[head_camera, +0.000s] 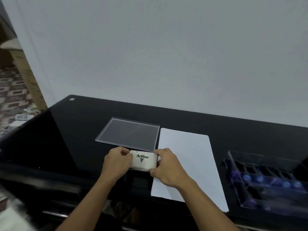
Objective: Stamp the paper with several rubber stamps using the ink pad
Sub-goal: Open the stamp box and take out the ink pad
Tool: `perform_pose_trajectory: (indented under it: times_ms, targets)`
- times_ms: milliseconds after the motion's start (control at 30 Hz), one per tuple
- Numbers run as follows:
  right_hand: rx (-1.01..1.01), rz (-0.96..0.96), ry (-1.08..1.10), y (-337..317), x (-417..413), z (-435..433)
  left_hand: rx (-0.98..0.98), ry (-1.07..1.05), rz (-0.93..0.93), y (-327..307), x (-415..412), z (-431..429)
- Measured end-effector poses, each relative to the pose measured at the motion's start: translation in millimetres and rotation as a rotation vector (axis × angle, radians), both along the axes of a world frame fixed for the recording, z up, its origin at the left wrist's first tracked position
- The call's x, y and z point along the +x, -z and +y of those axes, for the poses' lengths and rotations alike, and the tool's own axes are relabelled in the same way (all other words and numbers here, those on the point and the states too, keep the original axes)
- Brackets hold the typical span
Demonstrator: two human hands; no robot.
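Head view: "Artline" ink pad (pixel 143 161)

A single wide-angle view looks from the person's head, forward and down across the black desk (pixel 70 130). It sits close. Both forearms enter from the bottom edge, and the left grip (pixel 116 161) and right grip (pixel 166 167) meet on the ink pad (pixel 144 160) just below the picture's middle. The camera faces a plain pale wall (pixel 166 55), which fills the upper half. The desk's far edge slants lower toward the right. The paper (pixel 188 164) lies right of centre, and patterned floor (pixel 13 90) shows at the left edge.
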State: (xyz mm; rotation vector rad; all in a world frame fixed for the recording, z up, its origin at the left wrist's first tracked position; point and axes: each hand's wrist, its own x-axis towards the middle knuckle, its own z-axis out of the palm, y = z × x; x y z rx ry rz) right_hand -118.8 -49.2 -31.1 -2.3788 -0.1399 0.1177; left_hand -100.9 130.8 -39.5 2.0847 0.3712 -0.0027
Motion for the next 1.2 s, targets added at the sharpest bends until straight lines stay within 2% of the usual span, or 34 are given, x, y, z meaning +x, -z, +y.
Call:
perform_pose_trajectory:
  times_ms: [133,400,633,867,1200]
  targets:
    - [-0.091,-0.034,-0.008,2.5,7.4,5.1,0.049,0.014,-0.004,0.3,6.2,2.3]
    - [-0.127,-0.022,-0.019,8.7,15.1,8.0,0.112,0.112,-0.042,0.9,7.0,10.6]
    - [-0.084,-0.021,-0.022,8.2,19.1,4.3,0.083,0.150,-0.076,4.0,5.2,19.0]
    - [-0.190,-0.106,-0.087,7.5,20.0,-2.9,0.069,0.128,-0.082,3.4,7.3,23.2]
    - [-0.028,-0.047,0.008,-3.7,34.6,-10.9,-0.065,0.047,-0.051,0.2,10.0,25.0]
